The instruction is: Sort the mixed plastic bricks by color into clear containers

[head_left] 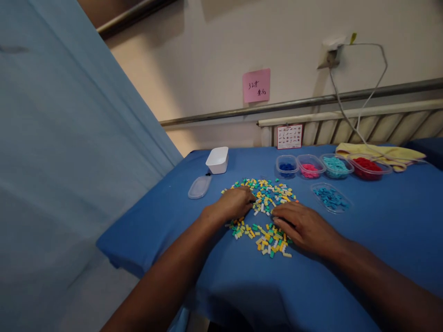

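Small plastic building pieces [273, 238] in yellow, white, green and teal lie loose in a heap on the blue-covered table. My left hand [238, 201] rests at the heap's left side, its fingers curled down among the pieces. What those fingertips pinch, if anything, is hidden. My right hand [301, 224] lies along the right side with its fingers reaching left, slightly bent and apart from the thumb. Its tips are close to the pieces, and I see nothing held in it.
Clear tubs of dark blue pieces [287, 170], pink pieces [309, 171], light teal pieces [335, 166] and red pieces [366, 168] line the back right. Blue-teal pieces [330, 198] fill a shallow lid. A white box [218, 161], clear lid [200, 187] and yellow cloth [380, 153] also lie there.
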`<state>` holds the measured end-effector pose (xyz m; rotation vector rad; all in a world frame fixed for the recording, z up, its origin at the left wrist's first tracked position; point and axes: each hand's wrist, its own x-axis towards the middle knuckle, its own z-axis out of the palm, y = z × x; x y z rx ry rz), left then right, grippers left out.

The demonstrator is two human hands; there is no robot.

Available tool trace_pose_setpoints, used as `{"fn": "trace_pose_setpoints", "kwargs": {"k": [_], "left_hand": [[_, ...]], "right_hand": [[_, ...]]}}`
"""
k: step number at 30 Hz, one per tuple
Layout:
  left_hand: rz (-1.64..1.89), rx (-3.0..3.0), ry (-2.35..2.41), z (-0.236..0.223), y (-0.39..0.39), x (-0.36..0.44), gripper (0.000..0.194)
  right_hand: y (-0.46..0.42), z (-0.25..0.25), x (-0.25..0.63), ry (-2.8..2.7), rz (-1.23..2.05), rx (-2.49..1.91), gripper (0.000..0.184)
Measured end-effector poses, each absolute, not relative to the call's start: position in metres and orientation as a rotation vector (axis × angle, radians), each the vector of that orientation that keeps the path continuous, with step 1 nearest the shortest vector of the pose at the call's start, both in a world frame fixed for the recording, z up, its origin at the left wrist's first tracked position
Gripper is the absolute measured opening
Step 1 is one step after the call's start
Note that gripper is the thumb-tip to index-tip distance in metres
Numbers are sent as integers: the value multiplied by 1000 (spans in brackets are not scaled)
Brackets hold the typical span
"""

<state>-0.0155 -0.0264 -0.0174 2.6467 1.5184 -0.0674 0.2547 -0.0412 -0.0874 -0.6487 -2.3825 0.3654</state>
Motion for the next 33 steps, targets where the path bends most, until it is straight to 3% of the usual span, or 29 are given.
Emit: {"fn": "trace_pose_setpoints", "kwargs": {"k": [7, 15, 21, 25, 33], "left_hand": [[-25, 2472, 1635, -12, -32, -16, 25], [797, 1761, 1603, -14, -22, -39, 18], [971, 1325, 1446, -15, -18, -30, 23], [867, 1424, 1369, -18, -4, 6, 26], [369, 2209, 1074, -18, 58, 127, 15]], "right_hand": [[-45, -84, 255, -2406, 420, -601, 23], [-48, -82, 254, -2401, 449, -566, 24], [-48, -82, 252, -2370, 451, -596, 25], [-50, -72, 247, -2353, 481, -578, 24], [-54, -67, 236, -2419, 511, -430, 28]]}}
